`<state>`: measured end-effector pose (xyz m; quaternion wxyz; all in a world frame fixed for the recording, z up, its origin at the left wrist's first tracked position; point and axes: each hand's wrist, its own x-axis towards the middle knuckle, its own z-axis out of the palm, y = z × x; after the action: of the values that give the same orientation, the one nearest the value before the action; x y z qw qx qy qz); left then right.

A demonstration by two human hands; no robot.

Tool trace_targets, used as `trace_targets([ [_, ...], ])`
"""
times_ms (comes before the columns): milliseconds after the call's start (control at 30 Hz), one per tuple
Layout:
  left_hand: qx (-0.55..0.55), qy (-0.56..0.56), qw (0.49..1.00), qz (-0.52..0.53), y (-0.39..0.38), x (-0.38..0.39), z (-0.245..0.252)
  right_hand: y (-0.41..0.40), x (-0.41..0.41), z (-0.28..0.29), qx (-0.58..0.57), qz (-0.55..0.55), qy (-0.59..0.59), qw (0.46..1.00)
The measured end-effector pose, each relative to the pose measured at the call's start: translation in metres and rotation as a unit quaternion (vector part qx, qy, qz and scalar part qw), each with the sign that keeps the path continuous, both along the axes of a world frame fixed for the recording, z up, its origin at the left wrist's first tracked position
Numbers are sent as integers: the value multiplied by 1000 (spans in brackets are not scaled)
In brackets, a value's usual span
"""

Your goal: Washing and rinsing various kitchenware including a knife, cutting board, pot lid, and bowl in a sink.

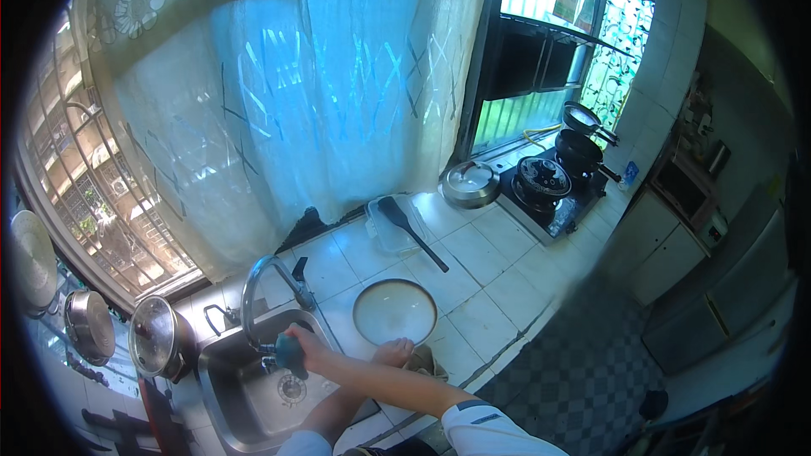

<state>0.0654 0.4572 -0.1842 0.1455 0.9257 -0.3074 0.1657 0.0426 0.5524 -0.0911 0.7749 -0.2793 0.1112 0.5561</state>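
Observation:
My forearms cross, the right one over the left. My right hand (303, 345) reaches over the stainless steel sink (209, 386) beside the faucet's spout (250, 304), closed around a dark green cloth or sponge (290, 356). My left hand (393, 352) lies at the near rim of a round, pale plate with a brown edge (395, 311), which rests on the tiled counter. A crumpled brownish cloth (428, 363) is next to that hand, partly hidden by my right forearm. Whether the left fingers grip the plate or the cloth is not plain.
Behind the plate, a black spatula (405, 228) lies across a clear plastic container (380, 237). A lidded pan (471, 183) stands beside the gas stove (545, 228), which bears several pots. Left of the sink are a glass-lidded pot (152, 335) and knives (120, 427). A curtain (329, 107) hangs behind.

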Motion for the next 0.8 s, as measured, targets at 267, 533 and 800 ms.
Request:
trace_targets([
  [267, 15, 68, 998, 12, 16, -26, -13, 0, -18, -13, -212, 41, -241, 946],
  [533, -275, 212, 928, 132, 79, -168, 27, 7, -59, -42, -321, 64, -453, 829],
  [800, -953, 190, 122, 202, 167, -236, 28, 7, -140, -47, -268, 18, -714, 646],
])
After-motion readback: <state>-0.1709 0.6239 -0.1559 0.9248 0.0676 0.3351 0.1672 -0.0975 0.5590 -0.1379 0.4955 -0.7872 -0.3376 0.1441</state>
